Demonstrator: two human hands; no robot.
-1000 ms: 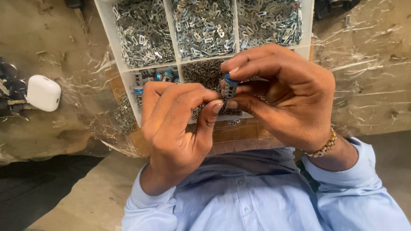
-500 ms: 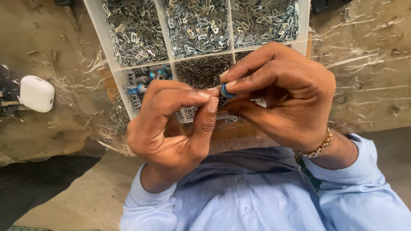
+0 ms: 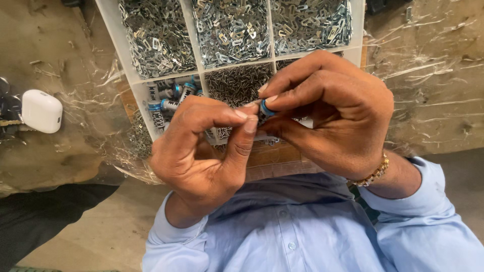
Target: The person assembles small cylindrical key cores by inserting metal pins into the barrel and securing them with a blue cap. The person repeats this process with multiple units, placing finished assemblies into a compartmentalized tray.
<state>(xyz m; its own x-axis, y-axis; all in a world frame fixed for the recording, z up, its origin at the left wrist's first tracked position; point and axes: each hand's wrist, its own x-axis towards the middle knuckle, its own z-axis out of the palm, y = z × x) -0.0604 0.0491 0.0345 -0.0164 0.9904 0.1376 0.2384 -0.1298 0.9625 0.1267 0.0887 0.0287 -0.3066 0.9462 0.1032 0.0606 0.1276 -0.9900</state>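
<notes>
Covering most of the bench (image 3: 438,100) is crinkled clear film (image 3: 428,65), and on it at twelve o'clock sits a white divided tray (image 3: 113,38) whose upper bins hold bright metal clips (image 3: 229,27), with dark pins (image 3: 234,83) below them and blue-capped cylinders (image 3: 169,100) at ten o'clock. A white case (image 3: 41,111) lies well apart at nine o'clock. Both hands meet over the tray's near edge. The right hand (image 3: 333,121) pinches a small blue-ringed part (image 3: 265,109) between thumb and forefinger, other fingers curled. The left hand (image 3: 201,156) closes its thumb and forefinger tips against that same part from the eight o'clock side; whether it grips something of its own I cannot tell. Doing this well probably means bracing the wrists together, keeping the part over the tray so a slip drops into a bin, and turning with fingertips only.
</notes>
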